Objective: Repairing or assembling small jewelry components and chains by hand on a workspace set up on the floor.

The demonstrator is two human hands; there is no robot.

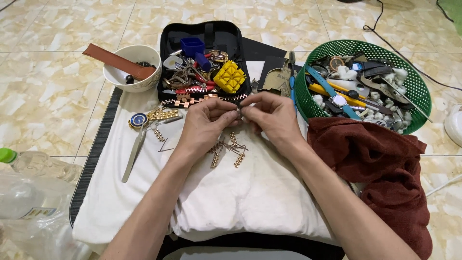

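Observation:
My left hand [204, 124] and my right hand [272, 118] meet over a white cloth [231, 192], fingertips pinched together on a small metal watch-band piece [239, 114]. Just below the hands lie several loose gold watch-band links and thin pins [230, 149]. A gold watch with a blue dial [139, 120] lies to the left of my left hand, with tweezers [134, 154] beside it. A long strip of gold band links [192, 100] runs along the cloth's far edge.
A black tool case [166, 53] holds a yellow block, a blue box and small tools. A white bowl [120, 77] carries a brown strap. A green basket [414, 77] of watches stands right, above a dark red towel [385, 168]. Plastic bottles [29, 192] lie at left.

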